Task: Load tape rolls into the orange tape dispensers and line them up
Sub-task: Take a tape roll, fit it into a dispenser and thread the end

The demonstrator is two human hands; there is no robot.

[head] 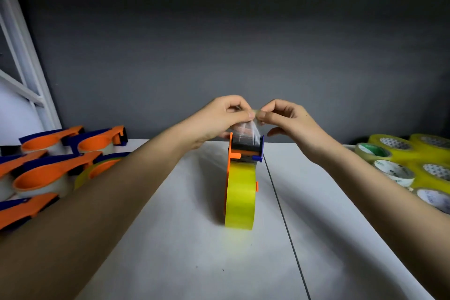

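White tabletop (328, 238) fills the lower half of the frame, matte, with a thin dark seam running from just right of centre down to the lower edge. Behind it a dark grey wall (219, 44) takes the whole upper half, and a white frame (24, 68) slants down the upper left.

At centre stands a dispenser (233, 153), orange with a blue tab, upright on the tabletop, loaded with a yellow-green roll (239, 198) that rests on the surface. Above its head, the left hand (219, 117) and the right hand (287, 117) each pinch the free end of clear tape (247, 126) between thumb and fingertips, the strip drawn up from the dispenser mouth; the two hands nearly touch.

At the left edge lies a cluster of dispensers (48, 168), orange and blue, some with pale rolls in them, lying flat and crowded together. At the right edge sits a group of spare rolls (414, 165), yellow and clear, lying flat, touching one another.
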